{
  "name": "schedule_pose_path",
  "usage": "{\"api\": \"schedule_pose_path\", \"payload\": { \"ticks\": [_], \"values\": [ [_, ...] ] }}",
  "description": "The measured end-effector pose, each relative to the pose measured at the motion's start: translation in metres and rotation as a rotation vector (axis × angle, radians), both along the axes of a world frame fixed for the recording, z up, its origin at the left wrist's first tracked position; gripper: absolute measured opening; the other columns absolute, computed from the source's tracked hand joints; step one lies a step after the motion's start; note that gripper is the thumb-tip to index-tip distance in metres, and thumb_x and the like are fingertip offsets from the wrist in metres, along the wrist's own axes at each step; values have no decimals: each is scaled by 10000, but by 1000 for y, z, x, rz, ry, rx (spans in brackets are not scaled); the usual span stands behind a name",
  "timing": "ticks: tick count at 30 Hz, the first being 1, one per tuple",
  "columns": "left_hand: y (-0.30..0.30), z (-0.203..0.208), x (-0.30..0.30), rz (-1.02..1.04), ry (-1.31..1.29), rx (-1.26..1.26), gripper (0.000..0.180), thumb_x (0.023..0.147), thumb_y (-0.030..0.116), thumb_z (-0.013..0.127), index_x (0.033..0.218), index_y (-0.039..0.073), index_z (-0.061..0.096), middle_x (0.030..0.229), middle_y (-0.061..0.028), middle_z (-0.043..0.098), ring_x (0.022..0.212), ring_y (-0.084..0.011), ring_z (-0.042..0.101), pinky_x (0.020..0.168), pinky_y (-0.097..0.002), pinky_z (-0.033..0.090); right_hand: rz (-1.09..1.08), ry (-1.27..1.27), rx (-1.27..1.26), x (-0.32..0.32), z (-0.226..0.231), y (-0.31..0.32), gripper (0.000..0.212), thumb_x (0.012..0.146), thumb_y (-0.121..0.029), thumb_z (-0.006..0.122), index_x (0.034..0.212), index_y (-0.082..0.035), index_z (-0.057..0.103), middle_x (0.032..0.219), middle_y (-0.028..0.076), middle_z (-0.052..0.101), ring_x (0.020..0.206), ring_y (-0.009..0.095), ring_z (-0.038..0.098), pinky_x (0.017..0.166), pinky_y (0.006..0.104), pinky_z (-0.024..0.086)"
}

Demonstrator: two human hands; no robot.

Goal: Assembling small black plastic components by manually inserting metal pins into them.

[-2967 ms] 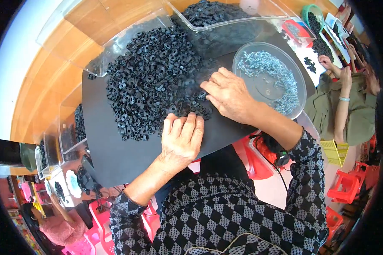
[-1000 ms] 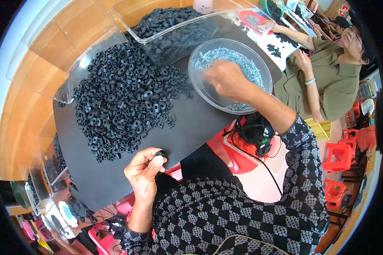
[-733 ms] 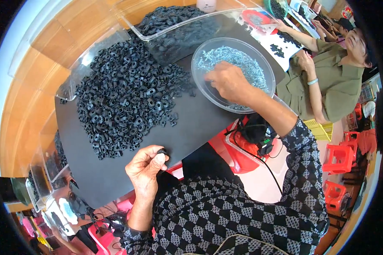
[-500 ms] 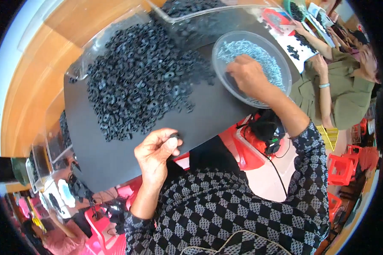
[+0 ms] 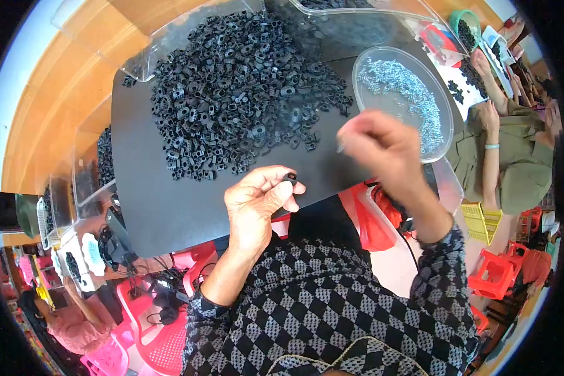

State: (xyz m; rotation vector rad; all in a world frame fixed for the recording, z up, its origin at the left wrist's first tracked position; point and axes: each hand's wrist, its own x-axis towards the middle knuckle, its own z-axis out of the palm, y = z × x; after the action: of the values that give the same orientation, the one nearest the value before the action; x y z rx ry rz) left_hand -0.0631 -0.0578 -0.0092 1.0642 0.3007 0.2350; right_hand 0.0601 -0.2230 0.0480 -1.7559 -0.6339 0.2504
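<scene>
Black plastic parts [image 5: 232, 94] lie in a broad heap across the dark desk [image 5: 169, 219], with a few strays along the heap's near and right edges. Below the heap, the left hand [image 5: 254, 203] pinches one black piece [image 5: 289, 178] between thumb and fingers, an opening in it facing up, held above the desk's near edge. To its right, the right hand [image 5: 385, 150] is raised and blurred, its fingers drawn together on a tiny silvery piece [image 5: 340, 148] that pokes out at the tips; its exact shape is too smeared to tell. The two hands are apart, the right one overlapping the near-left side of a round clear tub [image 5: 449, 128] in the view. Inside that tub, small silvery pieces [image 5: 420, 94] form a curved band along the far and right sides. Behind the heap stands a large clear bin [image 5: 351, 30], and a clear container [image 5: 145, 67] sits at the heap's upper left. Beyond the tub, a co-worker in olive clothing [image 5: 523, 169] sits by a white board [image 5: 448, 74] with black parts on it. Red stools [image 5: 492, 276] stand on the floor at far right, near a yellow basket [image 5: 482, 224].
</scene>
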Motion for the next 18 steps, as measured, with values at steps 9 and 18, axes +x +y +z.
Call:
{"api": "schedule_pose_path", "payload": {
  "ticks": [9,18],
  "values": [
    [-7,5,-1,18,-78,-34,188,854,20,625,1018,-69,604,868,-142,665,627,-137,603,570,-224,511,85,33,244,-39,-45,37,34,833,-19,636,843,-4,608,724,26,577,639,81,567,546,220,441],
    [-6,0,-8,37,-6,-51,161,843,23,643,970,-73,621,840,-124,663,617,-130,597,567,-223,506,74,-920,-14,-44,-53,31,331,617,-56,651,942,-4,608,771,65,557,614,236,499,533,333,411]
  ]
}}
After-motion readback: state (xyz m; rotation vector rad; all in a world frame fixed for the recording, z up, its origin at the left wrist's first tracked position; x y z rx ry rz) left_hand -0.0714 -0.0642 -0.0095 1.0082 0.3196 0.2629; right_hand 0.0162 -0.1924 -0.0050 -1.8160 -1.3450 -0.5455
